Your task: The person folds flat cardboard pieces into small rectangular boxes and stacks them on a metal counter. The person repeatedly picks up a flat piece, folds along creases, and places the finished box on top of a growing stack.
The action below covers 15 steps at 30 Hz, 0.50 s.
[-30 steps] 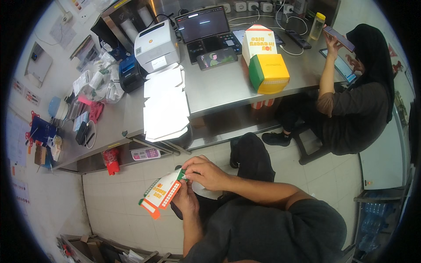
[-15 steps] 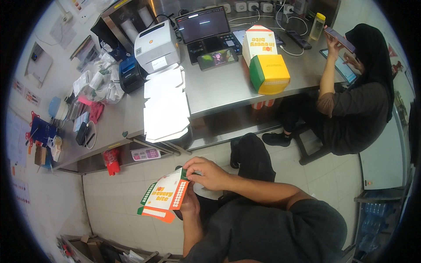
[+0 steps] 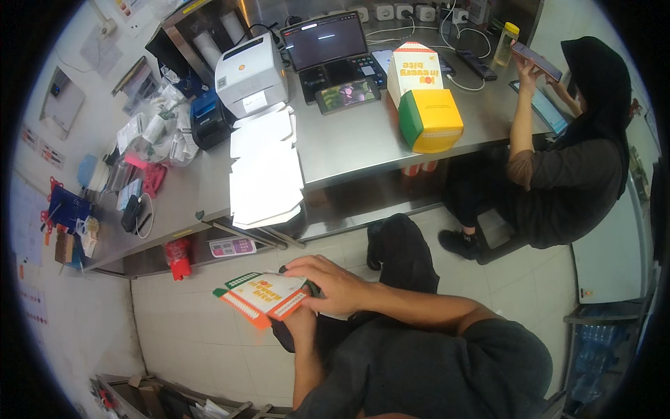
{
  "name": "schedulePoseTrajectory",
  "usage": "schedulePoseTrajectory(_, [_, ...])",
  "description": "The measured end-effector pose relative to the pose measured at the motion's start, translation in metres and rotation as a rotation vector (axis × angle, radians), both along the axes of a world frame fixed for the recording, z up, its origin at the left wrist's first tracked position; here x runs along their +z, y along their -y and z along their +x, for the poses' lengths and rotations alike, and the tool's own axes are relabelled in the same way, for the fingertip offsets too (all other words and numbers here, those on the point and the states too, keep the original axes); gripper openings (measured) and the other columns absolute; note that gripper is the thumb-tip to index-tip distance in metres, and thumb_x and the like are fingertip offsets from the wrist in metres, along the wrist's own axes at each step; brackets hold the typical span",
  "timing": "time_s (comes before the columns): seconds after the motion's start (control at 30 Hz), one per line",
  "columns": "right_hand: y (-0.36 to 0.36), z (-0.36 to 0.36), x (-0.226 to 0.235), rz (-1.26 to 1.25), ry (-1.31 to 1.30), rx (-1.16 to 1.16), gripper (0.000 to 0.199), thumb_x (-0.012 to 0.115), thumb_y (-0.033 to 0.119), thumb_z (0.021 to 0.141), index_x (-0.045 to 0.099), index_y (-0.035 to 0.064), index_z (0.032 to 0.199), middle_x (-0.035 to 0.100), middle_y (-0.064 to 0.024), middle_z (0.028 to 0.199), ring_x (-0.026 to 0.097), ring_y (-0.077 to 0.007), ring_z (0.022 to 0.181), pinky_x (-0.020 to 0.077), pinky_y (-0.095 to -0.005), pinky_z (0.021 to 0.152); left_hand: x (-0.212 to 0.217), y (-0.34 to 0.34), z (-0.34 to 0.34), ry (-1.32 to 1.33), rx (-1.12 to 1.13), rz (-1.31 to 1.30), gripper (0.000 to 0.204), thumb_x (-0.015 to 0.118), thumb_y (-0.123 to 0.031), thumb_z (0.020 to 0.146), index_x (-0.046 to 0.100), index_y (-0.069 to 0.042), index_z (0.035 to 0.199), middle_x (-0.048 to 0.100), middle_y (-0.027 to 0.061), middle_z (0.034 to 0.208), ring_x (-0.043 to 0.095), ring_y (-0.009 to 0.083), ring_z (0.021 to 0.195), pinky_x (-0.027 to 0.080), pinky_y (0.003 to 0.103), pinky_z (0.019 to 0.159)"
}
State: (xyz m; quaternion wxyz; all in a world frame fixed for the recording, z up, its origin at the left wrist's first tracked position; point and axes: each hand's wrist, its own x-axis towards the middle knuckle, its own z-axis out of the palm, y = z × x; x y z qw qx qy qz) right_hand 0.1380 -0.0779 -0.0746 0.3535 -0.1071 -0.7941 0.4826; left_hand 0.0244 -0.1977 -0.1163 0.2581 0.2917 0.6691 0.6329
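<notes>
Head view: left fingers [image 3: 301, 322] and right fingers [image 3: 304, 265] around a printed carton [image 3: 271, 292], inside out of sight.

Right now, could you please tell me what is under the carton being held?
The left hand is partly under the carton; most of its fingers are covered, so their exact placement cannot be seen.

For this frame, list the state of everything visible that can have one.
White, orange and green printed cardboard carton: held by the left hand, right hand at its right end, left-end flaps sticking out
Black laptop: open, screen lit
Grey rectangular phone before it: screen lit
Yellow-and-green cardboard box: folded into shape
Flat white cardboard sheets: stacked
Clear yellow-lidded bottle: upright, lid on
Purplish phone: raised in a co-worker's hand
</notes>
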Motion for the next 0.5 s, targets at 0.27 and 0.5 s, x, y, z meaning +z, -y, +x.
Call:
schedulePoseTrajectory(0.27, [0.001, -0.011, -0.001, 0.088, 0.074, -0.103, 0.029, 0.067, 0.012, 0.094, 0.074, 0.0068, 0.122, 0.069, -0.0108, 0.113, 0.066, -0.0314, 0.107, 0.0557, -0.0419, 0.092, -0.007, -0.003, -0.001, -0.099, -0.110, -0.265, 0.032, 0.075, -0.020, 0.098, 0.065, 0.002, 0.120, 0.072, 0.0129, 0.110, 0.071, 0.0195, 0.100, 0.056, 0.032, 0.082])
schedulePoseTrajectory(0.5, [-0.011, -0.009, -0.013, 0.224, 0.095, -0.013, 0.022, 0.068, 0.012, 0.094, 0.076, 0.0071, 0.114, 0.071, -0.0094, 0.102, 0.068, -0.0318, 0.101, 0.0570, -0.0442, 0.087, 0.016, -0.005, -0.012, 0.469, 0.063, 0.283, 0.055, 0.049, -0.052, 0.109, 0.057, -0.005, 0.135, 0.067, 0.0107, 0.121, 0.067, 0.0233, 0.108, 0.057, 0.041, 0.088])
